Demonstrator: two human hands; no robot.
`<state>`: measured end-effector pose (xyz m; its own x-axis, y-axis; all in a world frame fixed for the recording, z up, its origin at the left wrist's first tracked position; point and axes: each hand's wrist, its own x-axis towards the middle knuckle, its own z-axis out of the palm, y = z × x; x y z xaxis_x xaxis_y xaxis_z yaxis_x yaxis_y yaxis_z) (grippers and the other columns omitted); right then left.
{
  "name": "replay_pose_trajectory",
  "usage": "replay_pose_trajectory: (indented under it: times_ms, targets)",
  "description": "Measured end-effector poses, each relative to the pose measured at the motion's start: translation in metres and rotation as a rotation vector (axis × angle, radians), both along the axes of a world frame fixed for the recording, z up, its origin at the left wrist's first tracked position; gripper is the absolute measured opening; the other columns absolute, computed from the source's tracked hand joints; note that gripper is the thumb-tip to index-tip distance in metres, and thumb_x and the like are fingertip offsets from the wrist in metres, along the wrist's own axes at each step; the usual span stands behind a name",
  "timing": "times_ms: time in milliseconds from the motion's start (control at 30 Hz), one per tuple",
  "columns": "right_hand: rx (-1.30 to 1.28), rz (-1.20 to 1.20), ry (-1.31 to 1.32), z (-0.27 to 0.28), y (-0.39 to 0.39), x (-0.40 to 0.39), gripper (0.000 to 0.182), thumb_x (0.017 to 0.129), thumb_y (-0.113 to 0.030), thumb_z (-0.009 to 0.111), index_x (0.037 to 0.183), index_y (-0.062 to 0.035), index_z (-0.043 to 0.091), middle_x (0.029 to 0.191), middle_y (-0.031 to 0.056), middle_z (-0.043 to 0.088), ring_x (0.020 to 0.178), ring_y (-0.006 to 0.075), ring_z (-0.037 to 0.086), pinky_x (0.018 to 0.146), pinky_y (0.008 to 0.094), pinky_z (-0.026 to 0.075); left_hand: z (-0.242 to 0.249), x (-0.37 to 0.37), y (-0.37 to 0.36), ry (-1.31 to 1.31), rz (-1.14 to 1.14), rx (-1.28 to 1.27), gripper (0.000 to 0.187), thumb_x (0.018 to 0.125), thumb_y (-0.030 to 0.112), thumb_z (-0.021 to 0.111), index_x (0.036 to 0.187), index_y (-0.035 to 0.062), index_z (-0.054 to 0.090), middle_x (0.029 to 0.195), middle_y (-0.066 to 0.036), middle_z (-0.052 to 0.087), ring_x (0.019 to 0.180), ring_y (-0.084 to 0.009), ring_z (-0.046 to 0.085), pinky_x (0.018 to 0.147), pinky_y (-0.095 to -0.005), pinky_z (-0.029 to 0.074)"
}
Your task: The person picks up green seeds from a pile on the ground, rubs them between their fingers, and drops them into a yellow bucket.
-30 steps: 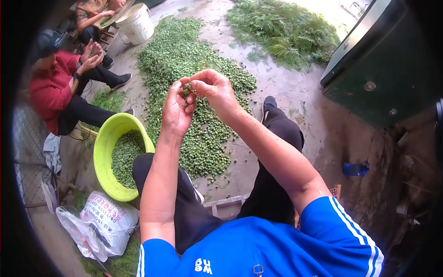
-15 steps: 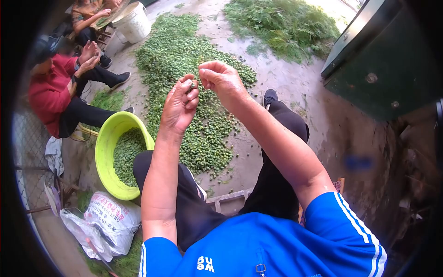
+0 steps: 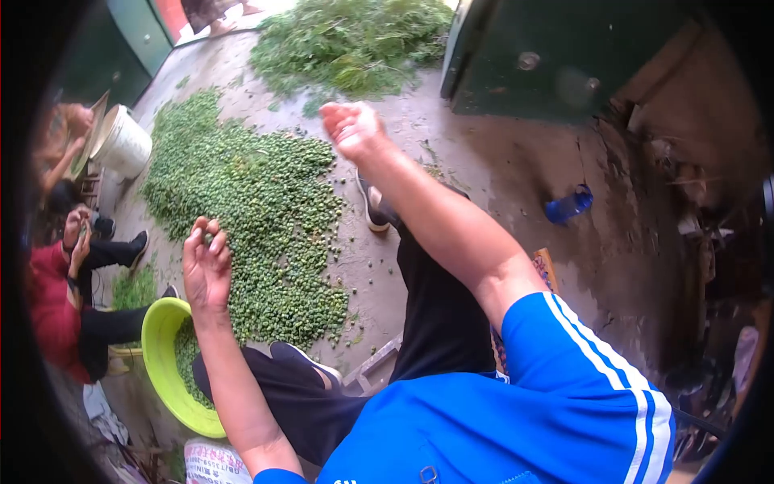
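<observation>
My left hand (image 3: 207, 270) is raised over the lower left part of a heap of small green fruits (image 3: 266, 194), its fingers curled with the palm up. Something small may sit between those fingers, too small to name. Farther up and to the right, my right hand (image 3: 353, 129) hangs above the bare floor between the heap and a pile of leafy green sprigs (image 3: 355, 44); it is blurred by motion. A yellow-green tub (image 3: 165, 355) holding more green fruits stands beside my left forearm.
Two people sit at the left, one in a red shirt (image 3: 55, 306). Near them stands a white bucket (image 3: 122, 143). A white printed sack (image 3: 211, 464) lies below the tub. A dark green metal cabinet (image 3: 556, 52) and a blue bottle (image 3: 569, 204) are at the right.
My hands have moved apart, the right one up and outward, the left one down toward the tub. The view has turned right, bringing the blue bottle into clear sight.
</observation>
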<state>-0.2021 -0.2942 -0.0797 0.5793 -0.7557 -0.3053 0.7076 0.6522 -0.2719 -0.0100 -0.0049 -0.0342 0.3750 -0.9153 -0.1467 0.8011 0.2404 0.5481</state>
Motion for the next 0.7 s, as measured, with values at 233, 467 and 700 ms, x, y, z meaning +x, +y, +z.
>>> replay_pose_trajectory:
  times_ms: [233,467,700]
  targets:
    - [-0.254,0.191,0.197,0.037,0.070,0.025,0.028,0.095,-0.018,0.044,0.116,-0.0019,0.050,0.100,0.0132,0.064,0.077,0.0226,0.063,0.069,0.0308,0.051,0.018,0.072,0.065,-0.374,0.134,0.266,0.019,0.095,0.018,0.052,0.110,0.0073,0.054,0.091,-0.002,0.055,0.065,-0.0079,0.048,0.040,-0.0160,0.035]
    - [-0.455,0.332,0.018,0.036,0.061,0.026,0.018,0.093,-0.012,0.044,0.104,-0.0025,0.055,0.091,0.0107,0.065,0.078,0.0186,0.063,0.068,0.0290,0.052,0.026,0.156,0.224,-1.031,0.458,1.259,0.037,0.087,0.039,0.062,0.115,0.0149,0.062,0.107,-0.002,0.063,0.097,-0.0169,0.054,0.088,-0.0377,0.040]
    - [-0.414,0.465,0.022,0.012,0.067,0.037,0.030,0.096,-0.023,0.044,0.119,-0.0049,0.054,0.105,0.0094,0.062,0.084,0.0176,0.059,0.072,0.0309,0.050,0.018,0.172,0.216,-1.414,0.293,1.145,0.037,0.088,0.024,0.064,0.117,0.0008,0.061,0.112,-0.009,0.063,0.103,-0.0150,0.058,0.090,-0.0275,0.043]
